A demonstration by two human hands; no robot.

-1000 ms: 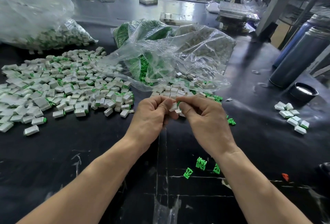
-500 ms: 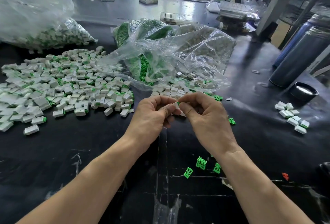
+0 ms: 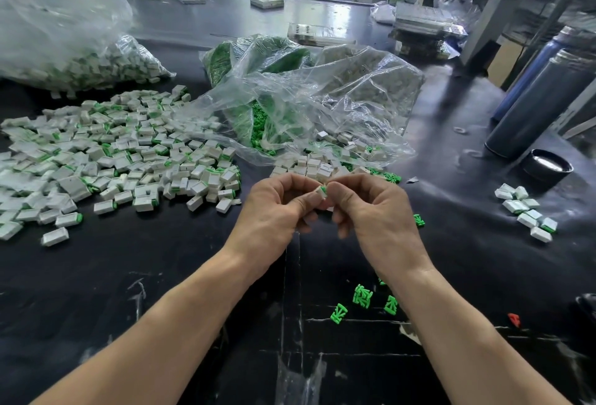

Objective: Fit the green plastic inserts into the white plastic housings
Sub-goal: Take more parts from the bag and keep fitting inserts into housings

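My left hand (image 3: 274, 211) and my right hand (image 3: 374, 214) meet above the black table, fingertips together. Between them sits a small white housing (image 3: 320, 192) with a green insert (image 3: 324, 190) showing at its right end. My left thumb and fingers pinch the housing; my right thumb and forefinger pinch the green end. Most of the piece is hidden by my fingers. Loose white housings (image 3: 309, 165) lie just beyond my hands, and loose green inserts (image 3: 362, 296) lie near my right forearm.
A wide heap of white pieces with green ends (image 3: 113, 159) covers the left of the table. Clear plastic bags (image 3: 309, 104) of green and white parts lie behind. A small cluster of white pieces (image 3: 525, 211), a black lid (image 3: 548, 167) and dark cylinders (image 3: 541, 104) stand right.
Both hands have stayed together at the same spot. The fingers have shifted slightly on the piece, and the green end now shows closer against the white housing.
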